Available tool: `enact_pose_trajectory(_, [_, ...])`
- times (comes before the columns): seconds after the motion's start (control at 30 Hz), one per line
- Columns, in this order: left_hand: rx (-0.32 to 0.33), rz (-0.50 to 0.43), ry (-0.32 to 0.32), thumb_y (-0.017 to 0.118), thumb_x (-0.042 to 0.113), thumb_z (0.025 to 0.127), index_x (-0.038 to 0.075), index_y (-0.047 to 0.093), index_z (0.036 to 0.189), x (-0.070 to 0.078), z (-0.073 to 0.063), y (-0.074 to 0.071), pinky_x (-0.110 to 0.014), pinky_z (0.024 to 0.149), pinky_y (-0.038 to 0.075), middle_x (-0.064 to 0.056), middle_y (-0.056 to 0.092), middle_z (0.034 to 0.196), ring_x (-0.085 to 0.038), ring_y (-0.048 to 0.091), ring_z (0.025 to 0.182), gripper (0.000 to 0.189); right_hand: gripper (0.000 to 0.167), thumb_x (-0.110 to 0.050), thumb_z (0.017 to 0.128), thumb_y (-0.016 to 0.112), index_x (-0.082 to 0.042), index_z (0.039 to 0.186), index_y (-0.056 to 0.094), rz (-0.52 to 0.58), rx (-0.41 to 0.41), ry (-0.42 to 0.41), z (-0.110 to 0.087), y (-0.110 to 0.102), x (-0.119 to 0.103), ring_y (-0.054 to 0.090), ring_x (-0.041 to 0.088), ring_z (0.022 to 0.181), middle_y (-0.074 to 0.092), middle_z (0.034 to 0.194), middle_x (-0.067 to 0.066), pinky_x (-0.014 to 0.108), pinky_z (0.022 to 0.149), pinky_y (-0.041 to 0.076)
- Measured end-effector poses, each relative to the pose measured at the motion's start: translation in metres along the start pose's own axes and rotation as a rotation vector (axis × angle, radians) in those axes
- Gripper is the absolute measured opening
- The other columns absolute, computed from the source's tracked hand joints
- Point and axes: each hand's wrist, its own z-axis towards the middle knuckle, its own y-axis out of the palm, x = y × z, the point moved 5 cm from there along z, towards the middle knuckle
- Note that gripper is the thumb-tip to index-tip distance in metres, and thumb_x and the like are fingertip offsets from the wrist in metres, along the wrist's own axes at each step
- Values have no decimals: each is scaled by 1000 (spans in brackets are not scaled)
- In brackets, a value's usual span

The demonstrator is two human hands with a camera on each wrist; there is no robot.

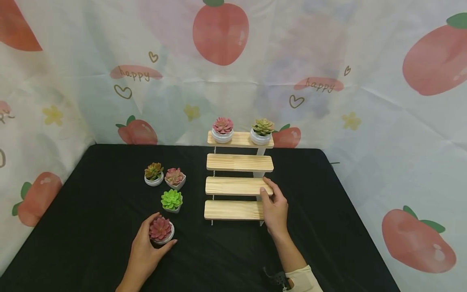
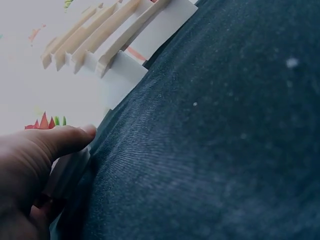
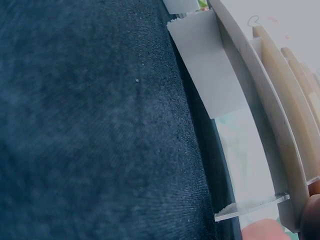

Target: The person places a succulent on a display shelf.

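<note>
My left hand curls round a potted dark red succulent in a round white pot at the front left. In the left wrist view the thumb lies along the ribbed white pot, close over the black cloth. At the right, my right hand grips the end of the second-lowest board of a four-tier wooden stand, thumb on top. The right wrist view has a fingertip by the stand's lower end. A pink succulent and a yellow-green succulent stand on the top board.
Left of the stand, on the black tablecloth, are a bright green succulent, a pale pink succulent and an orange-green succulent in white pots. A fruit-print curtain hangs behind the table.
</note>
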Motion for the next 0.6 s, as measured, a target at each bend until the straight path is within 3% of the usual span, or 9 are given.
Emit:
enact_pose_trajectory(0.3, [-28, -29, -132, 99, 17, 70, 2, 48, 142, -5, 0, 1, -60, 100, 45, -24, 59, 135, -40, 58, 123, 90, 36, 0, 102, 61, 3, 138, 63, 21, -13, -7, 1, -1, 1, 57, 24, 123, 60, 140, 17, 17, 93, 47])
enact_pose_trajectory(0.5, [9, -23, -141, 100, 20, 68, 2, 59, 131, -6, -2, -2, -58, 98, 46, -20, 63, 123, -39, 61, 117, 77, 36, -1, 103, 61, 3, 138, 63, 19, -14, -7, 1, -1, 1, 57, 24, 122, 60, 141, 17, 17, 92, 47])
enact_pose_trajectory(0.6, [36, -19, -121, 101, 20, 66, 4, 64, 128, -6, -3, -3, -40, 98, 49, -15, 65, 122, -33, 63, 115, 74, 36, -1, 102, 62, 3, 138, 63, 21, -13, -7, 0, -1, 1, 58, 24, 121, 60, 141, 16, 17, 91, 47])
